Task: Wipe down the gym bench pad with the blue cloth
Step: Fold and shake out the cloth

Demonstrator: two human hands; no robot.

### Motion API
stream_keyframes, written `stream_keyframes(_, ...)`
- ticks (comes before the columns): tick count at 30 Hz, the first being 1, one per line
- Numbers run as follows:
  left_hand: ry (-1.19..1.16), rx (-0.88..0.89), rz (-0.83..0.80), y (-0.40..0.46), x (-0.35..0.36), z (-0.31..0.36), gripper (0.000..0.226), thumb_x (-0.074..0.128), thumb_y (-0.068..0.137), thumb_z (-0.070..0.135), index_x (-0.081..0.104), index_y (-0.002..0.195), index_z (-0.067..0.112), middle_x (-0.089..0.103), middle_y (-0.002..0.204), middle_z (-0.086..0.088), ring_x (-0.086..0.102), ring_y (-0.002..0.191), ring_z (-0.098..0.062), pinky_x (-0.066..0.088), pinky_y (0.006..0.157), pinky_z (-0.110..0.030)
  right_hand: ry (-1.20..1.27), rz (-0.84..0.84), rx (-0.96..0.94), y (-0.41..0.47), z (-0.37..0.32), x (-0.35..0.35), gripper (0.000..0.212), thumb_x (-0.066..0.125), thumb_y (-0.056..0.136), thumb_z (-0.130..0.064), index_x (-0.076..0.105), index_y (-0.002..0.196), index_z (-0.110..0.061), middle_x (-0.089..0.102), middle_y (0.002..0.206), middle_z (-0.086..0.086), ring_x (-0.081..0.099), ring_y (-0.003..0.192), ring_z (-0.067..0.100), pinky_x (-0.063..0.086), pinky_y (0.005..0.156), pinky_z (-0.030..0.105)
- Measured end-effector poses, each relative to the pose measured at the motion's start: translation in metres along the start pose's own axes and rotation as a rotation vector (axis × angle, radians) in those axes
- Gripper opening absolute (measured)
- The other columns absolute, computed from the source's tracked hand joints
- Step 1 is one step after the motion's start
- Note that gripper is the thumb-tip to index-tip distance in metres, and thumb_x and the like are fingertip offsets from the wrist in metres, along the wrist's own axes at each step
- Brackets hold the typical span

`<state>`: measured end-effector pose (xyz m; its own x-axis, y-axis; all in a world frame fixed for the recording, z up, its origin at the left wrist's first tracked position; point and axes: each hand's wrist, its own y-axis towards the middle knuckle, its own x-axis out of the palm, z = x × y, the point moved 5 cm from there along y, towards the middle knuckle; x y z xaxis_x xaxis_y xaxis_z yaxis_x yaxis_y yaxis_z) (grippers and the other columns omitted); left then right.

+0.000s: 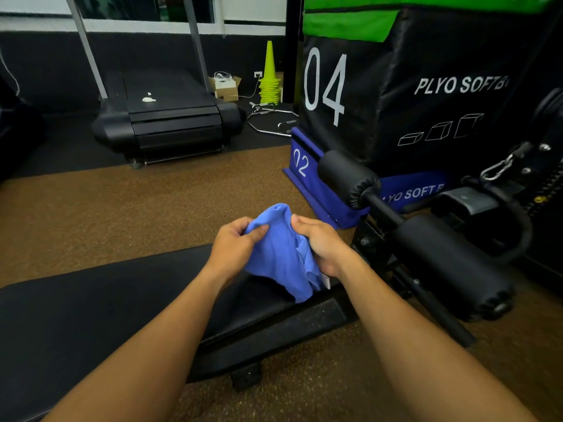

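Observation:
The blue cloth [281, 257] hangs bunched between both hands, a little above the right end of the black bench pad [91, 315]. My left hand [233, 249] pinches its upper left edge. Gripping the cloth's right side is my right hand [320, 242]. The cloth's lower corner droops toward the pad's end; I cannot tell whether it touches. The pad stretches left and toward me, partly hidden by my forearms.
Black foam leg rollers [451, 266] on the bench frame stick out to the right. Stacked plyo soft boxes [380, 95] stand behind them. A treadmill [164, 120] and yellow-green cones [269, 77] sit at the far wall. Brown rubber floor [122, 208] surrounds the bench.

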<state>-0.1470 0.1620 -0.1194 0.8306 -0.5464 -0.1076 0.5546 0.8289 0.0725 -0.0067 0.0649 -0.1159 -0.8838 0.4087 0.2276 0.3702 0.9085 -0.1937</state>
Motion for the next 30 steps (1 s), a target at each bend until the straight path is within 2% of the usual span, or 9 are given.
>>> stream_keyframes(3,0.017,-0.009,0.014,0.000,-0.001,0.009,0.026,0.068,0.094,0.019,0.060,0.075,0.003,0.054,0.070,-0.005,0.046,0.066,-0.013,0.036,0.061,-0.029,0.012,-0.054,0.044,-0.005,0.003,-0.010,0.033,0.058,0.098,-0.033,0.068,0.119,-0.009,0.072,0.115,0.016,0.067,0.111,0.032,0.050,0.100,0.047)
stream_keyframes(6,0.030,0.004,0.023,-0.002,-0.005,0.017,0.024,0.067,0.094,0.016,0.060,0.071,0.014,0.055,0.067,-0.002,0.046,0.064,-0.011,0.037,0.059,-0.028,-0.129,-0.103,0.108,-0.010,0.006,-0.015,0.038,0.073,0.087,-0.021,0.067,0.121,-0.005,0.071,0.116,0.016,0.066,0.111,0.034,0.048,0.103,0.051)
stream_keyframes(9,0.006,0.000,0.045,0.000,-0.017,0.021,0.026,0.067,0.094,0.018,0.059,0.070,0.016,0.055,0.067,-0.002,0.047,0.066,-0.015,0.039,0.062,-0.031,-0.235,-0.041,0.135,-0.014,0.005,-0.019,0.021,0.068,0.087,-0.004,0.070,0.108,-0.001,0.073,0.104,0.016,0.070,0.098,0.033,0.055,0.088,0.050)
stream_keyframes(12,-0.030,-0.024,0.074,0.003,-0.027,0.020,0.027,0.068,0.094,0.021,0.056,0.070,0.015,0.050,0.065,-0.002,0.044,0.062,-0.013,0.036,0.056,-0.029,-0.242,0.050,0.110,-0.018,-0.003,-0.020,0.011,0.067,0.088,-0.005,0.070,0.098,-0.005,0.072,0.095,0.013,0.067,0.092,0.029,0.053,0.089,0.050)
stream_keyframes(15,-0.029,-0.040,0.108,0.000,-0.036,0.012,0.028,0.069,0.093,0.022,0.055,0.071,0.011,0.049,0.065,-0.004,0.042,0.061,-0.014,0.034,0.055,-0.029,-0.283,0.068,0.080,-0.021,-0.008,-0.012,0.018,0.070,0.087,-0.009,0.068,0.104,-0.001,0.071,0.096,0.015,0.066,0.091,0.029,0.052,0.086,0.048)
stream_keyframes(19,0.156,-0.029,0.126,-0.004,-0.047,0.007,0.028,0.069,0.092,0.025,0.061,0.074,0.007,0.057,0.066,-0.003,0.048,0.062,-0.015,0.039,0.058,-0.030,-0.299,0.095,0.005,-0.024,-0.018,-0.003,0.037,0.075,0.084,-0.013,0.064,0.108,0.013,0.069,0.111,0.027,0.066,0.093,0.031,0.049,0.082,0.044)
stream_keyframes(25,0.421,0.071,0.050,-0.008,-0.026,0.013,0.025,0.070,0.089,0.027,0.058,0.067,0.021,0.060,0.074,-0.003,0.051,0.063,-0.014,0.038,0.059,-0.030,-0.293,0.063,-0.061,-0.035,-0.037,0.011,0.031,0.070,0.090,-0.018,0.064,0.111,0.004,0.071,0.094,0.014,0.068,0.085,0.024,0.054,0.069,0.037)
stream_keyframes(28,0.367,0.068,0.006,-0.011,-0.012,0.020,0.020,0.069,0.091,0.026,0.063,0.073,0.019,0.063,0.070,0.000,0.055,0.066,-0.016,0.044,0.063,-0.032,-0.296,0.051,-0.088,-0.043,-0.049,0.012,0.014,0.069,0.091,-0.020,0.069,0.101,-0.011,0.073,0.090,0.006,0.069,0.081,0.019,0.052,0.063,0.031)
stream_keyframes(30,0.334,0.045,-0.015,-0.011,-0.004,0.021,0.011,0.068,0.092,0.025,0.067,0.082,0.020,0.066,0.075,0.005,0.060,0.074,-0.017,0.048,0.069,-0.032,-0.289,0.061,-0.107,-0.048,-0.055,0.008,0.017,0.069,0.090,-0.020,0.069,0.104,-0.009,0.073,0.094,0.010,0.069,0.086,0.023,0.054,0.070,0.037)
